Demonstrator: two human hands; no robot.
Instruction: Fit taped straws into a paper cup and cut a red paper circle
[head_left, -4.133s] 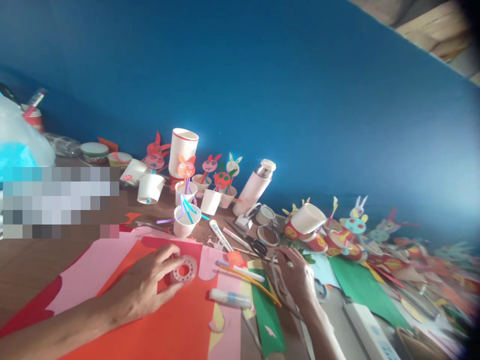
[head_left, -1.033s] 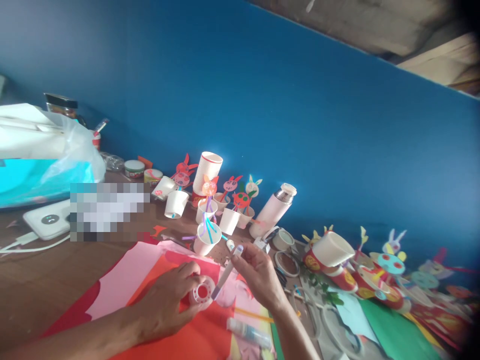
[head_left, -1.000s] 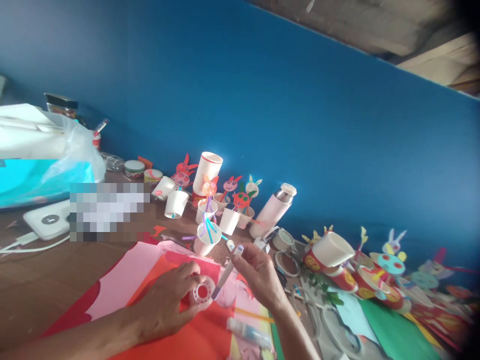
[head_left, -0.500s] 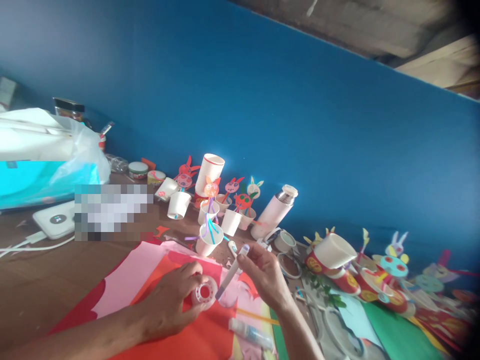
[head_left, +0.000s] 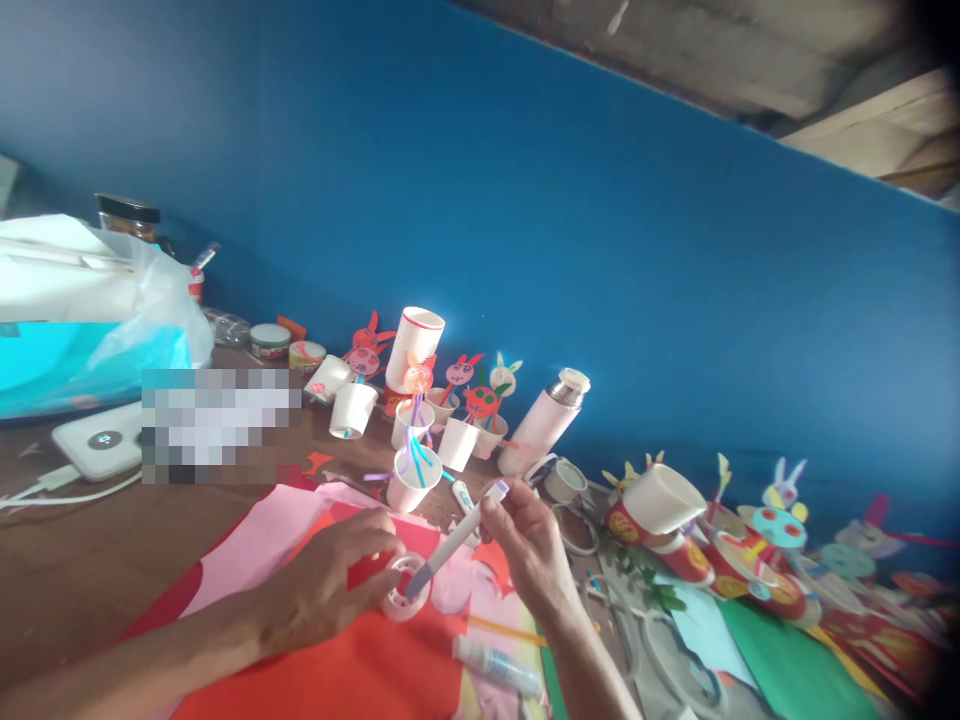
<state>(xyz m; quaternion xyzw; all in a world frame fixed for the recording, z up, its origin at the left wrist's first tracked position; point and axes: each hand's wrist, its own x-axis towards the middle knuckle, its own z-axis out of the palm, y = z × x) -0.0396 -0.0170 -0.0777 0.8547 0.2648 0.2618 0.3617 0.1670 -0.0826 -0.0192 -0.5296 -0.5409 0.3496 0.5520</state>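
Basically, the right hand (head_left: 534, 545) is pinching the marker (head_left: 457, 535), low end over the white ring (head_left: 400, 607) at its 8 o'clock, while the left hand (head_left: 334, 570) is curving in from 9, hold unclear, so weak bracing is risking a skid.

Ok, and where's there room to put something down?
The biggest bare patch is brown table at the left, between the white cable and the dark red paper. Another is the orange-red paper between the left hand and the clear tube. It's crowded at the back, around the cups and flask, and along the right.
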